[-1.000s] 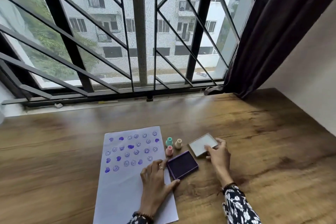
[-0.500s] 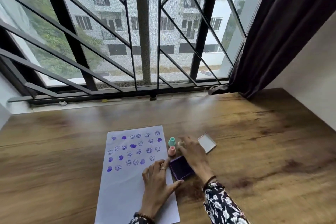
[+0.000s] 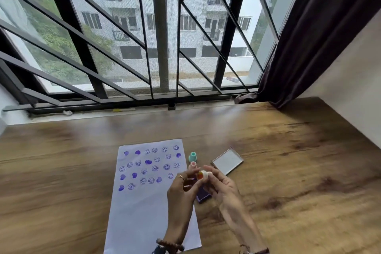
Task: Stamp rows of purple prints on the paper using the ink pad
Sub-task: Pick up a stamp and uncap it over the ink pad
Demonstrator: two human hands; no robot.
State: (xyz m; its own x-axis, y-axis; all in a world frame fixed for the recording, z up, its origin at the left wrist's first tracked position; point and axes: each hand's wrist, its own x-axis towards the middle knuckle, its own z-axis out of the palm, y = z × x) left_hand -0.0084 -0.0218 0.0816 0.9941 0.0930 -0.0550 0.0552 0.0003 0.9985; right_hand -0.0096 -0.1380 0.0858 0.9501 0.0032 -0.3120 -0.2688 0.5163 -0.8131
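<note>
Now both hands are off the table: the right hand (image 3: 223, 189) has lifted a cream stamp (image 3: 203, 175), fingers pinched on it, the left hand's (image 3: 182, 194) fingertips at its end, above the ink pad (image 3: 203, 195) at lower centre. Inking looks next; the paper (image 3: 148, 198) carries five rows.

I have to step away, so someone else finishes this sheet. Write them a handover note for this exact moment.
Right hand: holds a small cream stamp above the ink pad.
Left hand: raised off the paper, fingertips at the same stamp.
Ink pad: open, on the table right of the paper, mostly hidden by the hands. Its lid lies behind it. Teal stamp and pink stamp stand beside the paper's right edge.
Done: about five rows of purple hearts and smiley faces on the upper half.
Left: ink the stamp; fill the blank lower half.
</note>
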